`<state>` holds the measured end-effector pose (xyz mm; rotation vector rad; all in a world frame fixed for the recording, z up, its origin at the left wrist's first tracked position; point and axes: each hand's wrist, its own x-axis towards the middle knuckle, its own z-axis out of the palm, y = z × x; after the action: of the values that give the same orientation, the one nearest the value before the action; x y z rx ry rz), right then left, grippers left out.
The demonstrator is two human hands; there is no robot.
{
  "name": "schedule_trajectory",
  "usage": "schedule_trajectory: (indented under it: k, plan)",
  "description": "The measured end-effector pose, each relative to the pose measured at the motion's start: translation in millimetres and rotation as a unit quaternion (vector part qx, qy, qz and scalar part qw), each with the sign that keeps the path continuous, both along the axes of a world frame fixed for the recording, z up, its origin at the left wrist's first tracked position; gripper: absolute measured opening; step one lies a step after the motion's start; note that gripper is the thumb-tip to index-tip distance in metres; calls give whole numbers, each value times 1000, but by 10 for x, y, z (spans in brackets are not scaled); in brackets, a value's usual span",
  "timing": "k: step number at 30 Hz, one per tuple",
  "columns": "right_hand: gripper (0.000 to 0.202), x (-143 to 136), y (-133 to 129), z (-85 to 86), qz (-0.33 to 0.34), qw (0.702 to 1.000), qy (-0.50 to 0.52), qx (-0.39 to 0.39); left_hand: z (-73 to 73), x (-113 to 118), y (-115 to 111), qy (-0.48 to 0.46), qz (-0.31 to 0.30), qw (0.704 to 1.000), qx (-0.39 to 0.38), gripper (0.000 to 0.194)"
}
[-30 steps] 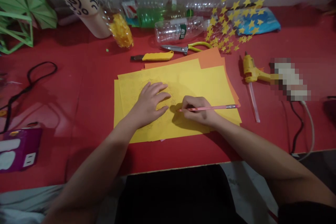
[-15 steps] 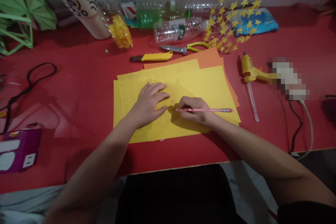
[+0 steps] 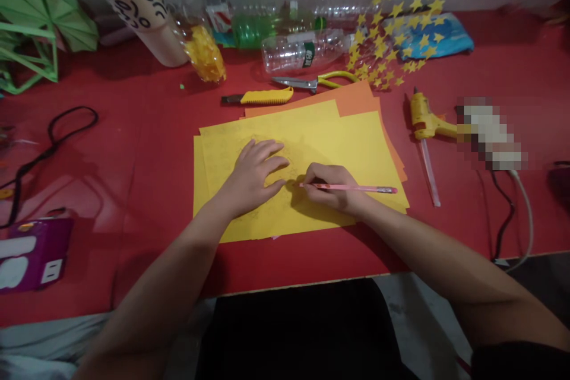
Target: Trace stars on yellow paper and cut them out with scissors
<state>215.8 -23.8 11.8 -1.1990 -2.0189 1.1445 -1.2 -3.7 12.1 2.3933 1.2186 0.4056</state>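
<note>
Yellow paper sheets (image 3: 356,142) lie stacked on the red table (image 3: 155,190), with orange sheets (image 3: 358,98) partly under them. My left hand (image 3: 260,178) rests flat on the top yellow sheet, fingers spread, over faint pencil marks it partly hides. To its right, my right hand (image 3: 329,187) is closed around a pink pencil (image 3: 374,189); the tip is at the paper between the two hands, and the eraser end points right. Just behind the sheets lie a yellow utility knife (image 3: 267,97) and yellow-handled scissors (image 3: 312,82).
Clear plastic bottles (image 3: 285,54), a jar of yellow pieces (image 3: 205,56), a white tumbler (image 3: 155,35) and yellow stars (image 3: 378,46) stand along the back. A yellow glue gun (image 3: 423,119) lies right, near a power strip (image 3: 492,136). A purple box (image 3: 57,249) is left.
The eraser end of the pencil has tipped slightly down and to the right. My left hand holds nearly the same pose on the paper.
</note>
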Motion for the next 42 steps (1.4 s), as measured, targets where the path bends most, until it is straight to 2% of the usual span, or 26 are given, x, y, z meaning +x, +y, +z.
schedule_trajectory:
  k: [9, 18, 24, 34, 42]
  plan:
    - [12, 22, -14, -17, -21, 1000, -1, -12, 14, 1, -6, 5, 0, 1000, -7, 25]
    - [12, 14, -15, -42, -53, 998, 22, 26, 26, 1, -6, 7, -3, 1000, -13, 26]
    - [11, 16, -12, -26, -59, 998, 19, 10, 20, 0, -11, 2, -1, 1000, -8, 25]
    - [14, 51, -23, -71, -30, 999, -1, 11, 18, 2, -6, -3, 3, 1000, -21, 25]
    - [9, 32, -21, -21, 3, 999, -19, 34, 12, -3, -8, 5, -1, 1000, -11, 25]
